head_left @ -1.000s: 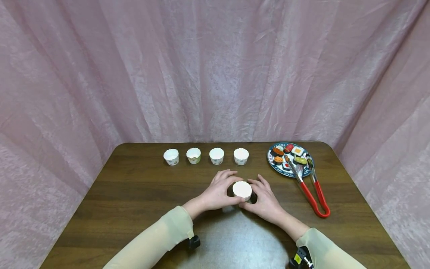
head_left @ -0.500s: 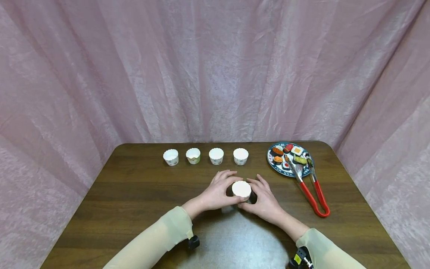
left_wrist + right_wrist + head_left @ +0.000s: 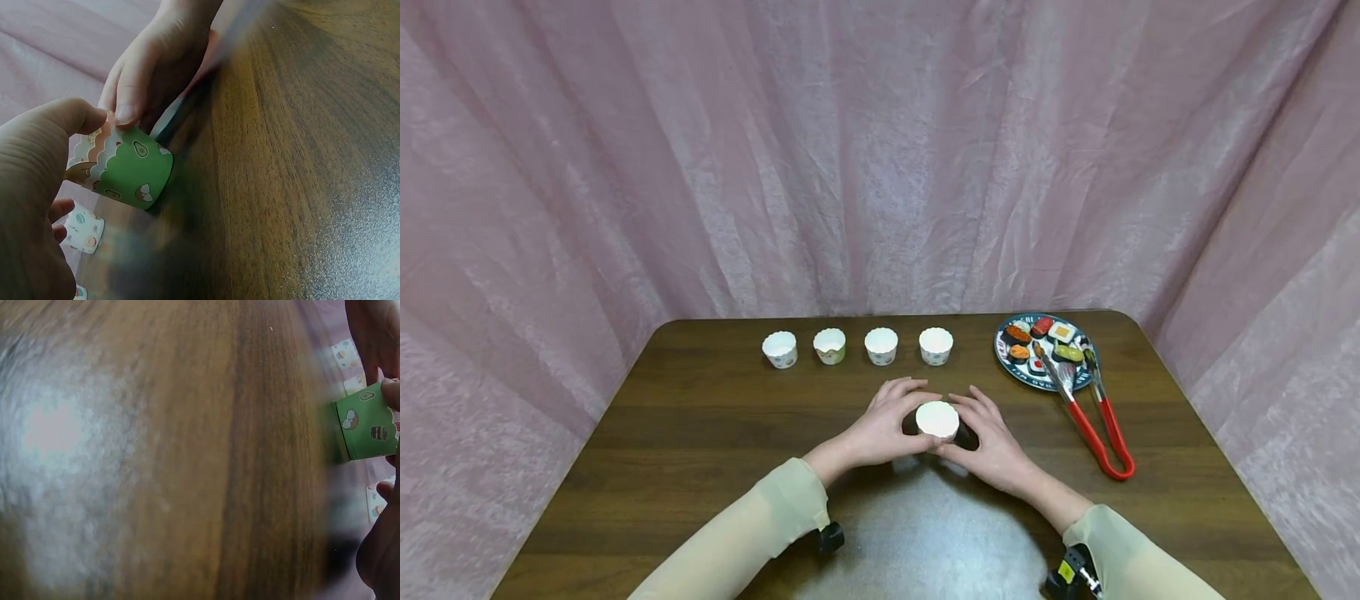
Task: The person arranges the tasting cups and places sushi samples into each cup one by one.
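Observation:
Between both hands stands a nested stack of paper baking cups (image 3: pixel 937 419), mouth upward. In the left wrist view the outer cup is green with small food pictures, and several scalloped rims (image 3: pixel 94 159) show inside one another. My left hand (image 3: pixel 887 429) grips the stack from the left, thumb at the near side and fingers curving behind. From the right, my right hand (image 3: pixel 992 450) holds it too, its thumb close to the left thumb. In the right wrist view the green outer cup (image 3: pixel 369 422) is partly cut off by the frame edge.
Farther back, several single baking cups stand in a row, from the leftmost cup (image 3: pixel 780 350) to the rightmost cup (image 3: pixel 936 347). At the back right a patterned plate (image 3: pixel 1045 386) bears several sushi pieces (image 3: pixel 1062 332). Red-handled tongs (image 3: pixel 1088 436) lean across its near rim.
Both hands stay round the stack in nearly the same place. The right thumb has shifted slightly upward along the stack's near side. The head view has moved a little.

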Demonstrator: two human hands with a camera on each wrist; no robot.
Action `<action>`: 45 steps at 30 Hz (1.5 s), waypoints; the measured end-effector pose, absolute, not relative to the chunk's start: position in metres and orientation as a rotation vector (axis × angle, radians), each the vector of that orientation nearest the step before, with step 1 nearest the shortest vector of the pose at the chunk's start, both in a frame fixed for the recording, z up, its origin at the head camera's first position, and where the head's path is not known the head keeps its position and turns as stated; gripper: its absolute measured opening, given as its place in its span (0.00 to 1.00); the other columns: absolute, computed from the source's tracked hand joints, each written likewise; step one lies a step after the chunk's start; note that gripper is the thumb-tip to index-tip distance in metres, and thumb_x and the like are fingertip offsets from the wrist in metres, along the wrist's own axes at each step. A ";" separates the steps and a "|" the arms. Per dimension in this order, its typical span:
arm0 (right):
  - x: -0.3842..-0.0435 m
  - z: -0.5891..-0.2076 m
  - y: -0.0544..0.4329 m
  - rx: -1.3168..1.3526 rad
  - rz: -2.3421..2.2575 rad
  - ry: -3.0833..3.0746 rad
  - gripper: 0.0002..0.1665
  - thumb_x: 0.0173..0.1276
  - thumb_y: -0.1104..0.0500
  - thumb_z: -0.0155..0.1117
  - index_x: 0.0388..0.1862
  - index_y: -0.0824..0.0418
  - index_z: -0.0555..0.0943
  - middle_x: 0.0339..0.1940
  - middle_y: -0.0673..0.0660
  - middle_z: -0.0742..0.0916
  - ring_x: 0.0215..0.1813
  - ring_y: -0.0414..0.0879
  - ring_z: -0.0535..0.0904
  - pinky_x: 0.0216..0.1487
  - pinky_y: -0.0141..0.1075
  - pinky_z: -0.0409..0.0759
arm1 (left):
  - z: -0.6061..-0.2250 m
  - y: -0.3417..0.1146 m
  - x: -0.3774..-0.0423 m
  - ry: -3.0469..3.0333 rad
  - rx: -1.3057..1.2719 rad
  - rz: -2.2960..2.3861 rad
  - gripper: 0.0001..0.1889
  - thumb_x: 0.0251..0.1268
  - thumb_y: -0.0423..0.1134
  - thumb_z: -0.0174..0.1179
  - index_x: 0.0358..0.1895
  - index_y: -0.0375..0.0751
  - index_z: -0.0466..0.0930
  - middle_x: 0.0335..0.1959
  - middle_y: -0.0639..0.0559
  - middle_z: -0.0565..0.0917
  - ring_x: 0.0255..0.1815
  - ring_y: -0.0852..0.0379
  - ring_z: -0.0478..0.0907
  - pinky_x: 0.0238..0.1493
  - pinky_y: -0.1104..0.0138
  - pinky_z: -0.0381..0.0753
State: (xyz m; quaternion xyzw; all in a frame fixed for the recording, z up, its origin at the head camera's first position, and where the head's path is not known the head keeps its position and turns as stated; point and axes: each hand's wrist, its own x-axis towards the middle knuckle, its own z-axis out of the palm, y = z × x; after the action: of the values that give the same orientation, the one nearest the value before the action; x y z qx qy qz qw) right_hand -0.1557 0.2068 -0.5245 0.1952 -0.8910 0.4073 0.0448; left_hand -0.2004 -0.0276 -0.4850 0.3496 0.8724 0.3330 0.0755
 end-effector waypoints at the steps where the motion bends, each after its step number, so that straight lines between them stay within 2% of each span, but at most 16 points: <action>1: -0.156 -0.524 0.207 0.601 1.249 -2.716 0.36 0.64 0.40 0.74 0.67 0.53 0.80 0.75 0.57 0.74 0.82 0.63 0.49 0.72 0.70 0.53 | -0.485 -0.028 -0.201 2.615 1.049 1.000 0.35 0.62 0.58 0.68 0.72 0.54 0.74 0.78 0.45 0.63 0.80 0.38 0.50 0.71 0.35 0.54; 7: -0.157 -0.522 0.206 0.594 1.261 -2.705 0.33 0.64 0.41 0.74 0.65 0.53 0.81 0.75 0.57 0.74 0.82 0.62 0.49 0.73 0.69 0.53 | -0.485 -0.027 -0.202 2.616 1.054 1.023 0.34 0.61 0.59 0.69 0.71 0.55 0.75 0.78 0.45 0.64 0.80 0.40 0.50 0.71 0.35 0.54; 13: -0.158 -0.521 0.206 0.583 1.241 -2.720 0.34 0.63 0.39 0.74 0.65 0.52 0.81 0.75 0.55 0.74 0.82 0.61 0.48 0.73 0.69 0.53 | -0.482 -0.027 -0.202 2.629 1.054 1.041 0.34 0.61 0.58 0.69 0.71 0.56 0.75 0.78 0.48 0.64 0.80 0.45 0.50 0.72 0.37 0.54; 17: -0.158 -0.521 0.206 0.582 1.214 -2.737 0.38 0.60 0.37 0.76 0.66 0.52 0.81 0.75 0.55 0.74 0.83 0.60 0.48 0.74 0.67 0.53 | -0.482 -0.027 -0.202 2.630 1.064 1.038 0.34 0.62 0.58 0.69 0.71 0.54 0.75 0.78 0.47 0.64 0.80 0.42 0.50 0.72 0.37 0.53; 21: -0.159 -0.523 0.205 0.573 1.178 -2.757 0.38 0.57 0.37 0.79 0.63 0.53 0.82 0.75 0.56 0.74 0.83 0.60 0.48 0.74 0.66 0.54 | -0.484 -0.028 -0.203 2.621 1.074 1.049 0.34 0.61 0.60 0.70 0.69 0.52 0.76 0.77 0.44 0.64 0.80 0.37 0.50 0.72 0.36 0.53; 28: -0.162 -0.527 0.203 0.562 1.114 -2.782 0.36 0.55 0.38 0.79 0.57 0.55 0.85 0.73 0.59 0.76 0.82 0.62 0.49 0.73 0.67 0.55 | -0.485 -0.028 -0.203 2.606 1.069 1.025 0.34 0.57 0.57 0.74 0.67 0.55 0.77 0.78 0.45 0.64 0.81 0.40 0.49 0.73 0.38 0.53; 33: -0.162 -0.527 0.201 0.560 1.106 -2.785 0.38 0.54 0.39 0.81 0.59 0.59 0.84 0.72 0.61 0.76 0.81 0.65 0.49 0.73 0.68 0.55 | -0.484 -0.028 -0.201 2.605 1.062 1.031 0.31 0.57 0.54 0.75 0.65 0.56 0.78 0.78 0.45 0.63 0.81 0.41 0.49 0.73 0.38 0.53; 39: -0.161 -0.525 0.200 0.534 1.121 -2.801 0.39 0.53 0.42 0.82 0.61 0.57 0.84 0.72 0.61 0.76 0.82 0.64 0.49 0.73 0.68 0.54 | -0.481 -0.028 -0.199 2.593 1.040 1.097 0.30 0.58 0.58 0.73 0.62 0.56 0.79 0.77 0.46 0.64 0.80 0.41 0.49 0.72 0.37 0.53; 45: -0.162 -0.525 0.199 0.519 1.113 -2.821 0.43 0.53 0.42 0.83 0.66 0.55 0.81 0.72 0.59 0.76 0.82 0.63 0.48 0.74 0.67 0.54 | -0.478 -0.029 -0.200 2.593 1.025 1.124 0.29 0.58 0.57 0.73 0.62 0.57 0.78 0.78 0.53 0.62 0.81 0.46 0.48 0.73 0.39 0.55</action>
State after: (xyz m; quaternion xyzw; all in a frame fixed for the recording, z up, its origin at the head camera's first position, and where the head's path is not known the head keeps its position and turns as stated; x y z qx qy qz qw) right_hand -0.1618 0.1992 -0.5245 0.1686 -0.9164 0.3615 0.0323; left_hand -0.2002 -0.0287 -0.4775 0.3401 0.8606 0.3729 0.0675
